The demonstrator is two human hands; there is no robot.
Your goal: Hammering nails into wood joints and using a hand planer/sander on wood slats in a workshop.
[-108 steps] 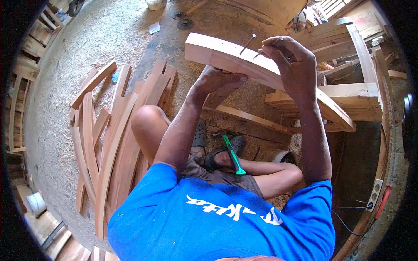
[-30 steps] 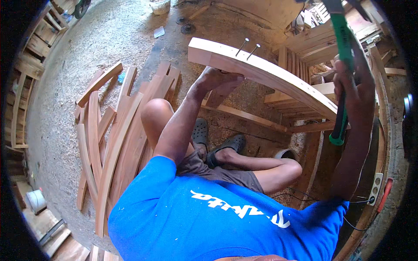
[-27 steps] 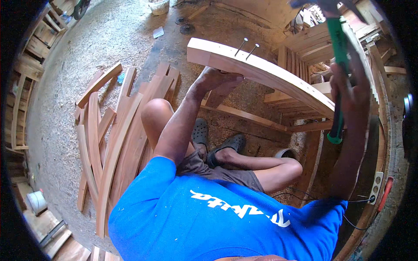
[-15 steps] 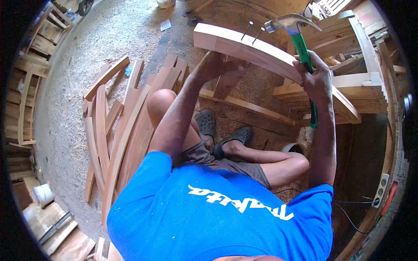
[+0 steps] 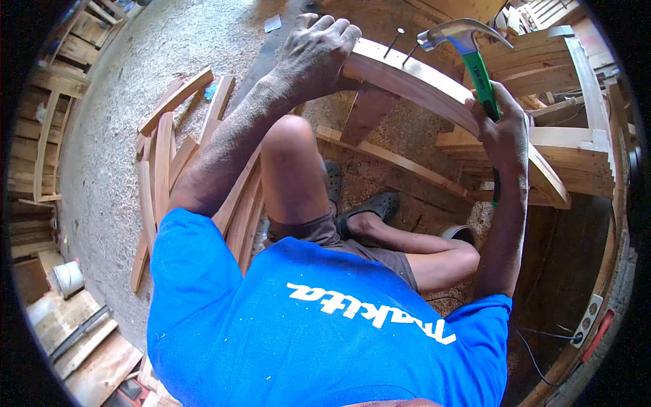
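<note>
My left hand (image 5: 319,51) grips the near end of a curved pale wooden piece (image 5: 420,81) that lies across a wooden support block (image 5: 366,112). My right hand (image 5: 502,129) is closed on the green handle of a claw hammer (image 5: 468,47). The steel hammer head sits just to the right of two nails (image 5: 400,42) that stand tilted out of the top of the curved piece. My bent knee (image 5: 291,136) is under the left arm.
Several curved wooden slats (image 5: 169,169) lie piled on the sawdust floor at the left. Stacked timber frames (image 5: 569,136) stand at the right. A white bucket (image 5: 68,278) and boards sit at lower left. A power strip (image 5: 586,319) lies at lower right.
The hammer was raised high at the right a second ago; it has swung down and its head is now at the nails. My left hand stays on the curved piece.
</note>
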